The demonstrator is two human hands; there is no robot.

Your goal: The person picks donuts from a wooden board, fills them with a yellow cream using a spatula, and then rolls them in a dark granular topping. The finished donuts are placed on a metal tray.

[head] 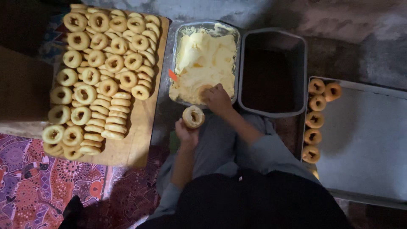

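At far left, on a wooden board (140, 144), plain ring doughnuts (99, 76) lie packed in overlapping rows, pale golden, holes showing. The board rests beside a patterned red cloth (34, 182).

Just right of the board's lower edge, the left hand (186, 135) is closed around one doughnut (193, 116), gripping it from below so the ring faces up; this doughnut is light brown, its top looks smeared pale, and its hole is dark. It sits just in front of the cream tray (176, 46), near the tray's front rim.

Above and slightly right, the right hand (217, 98) reaches into that tray, fingers curled down into the pale yellow cream (205, 59); whether it grips anything cannot be told. The two hands are near each other, not touching. A small orange tool (172, 75) sticks out at the tray's left rim.

Next right, a grey rectangular tub (302, 55) holds a dark brown filling (269, 76).

At far right, a flat metal tray (364, 135) carries a column of darker-topped doughnuts (313, 118) along its left edge.
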